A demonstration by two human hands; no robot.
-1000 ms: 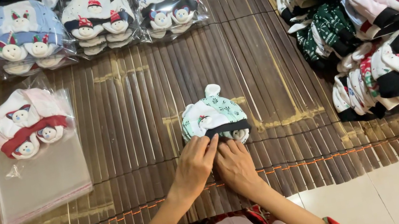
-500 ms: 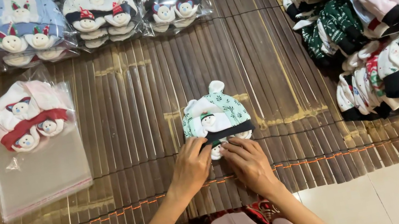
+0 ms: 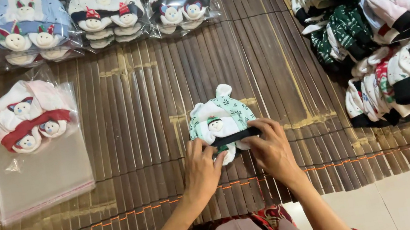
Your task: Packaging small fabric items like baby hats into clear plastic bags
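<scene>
Head view had the little green-and-white baby hat (image 3: pixel 220 121) lying flat on the bamboo mat (image 3: pixel 159 139), right in front of both hands — its black band ran left to right. Left hand (image 3: pixel 201 168) pinched the band's left end, right hand (image 3: pixel 271 145) gripped the right end — equally near.

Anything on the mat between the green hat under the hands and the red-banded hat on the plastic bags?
Nothing: in the head view only bare bamboo mat separates the green-patterned baby hat from the red-banded hat.
</scene>
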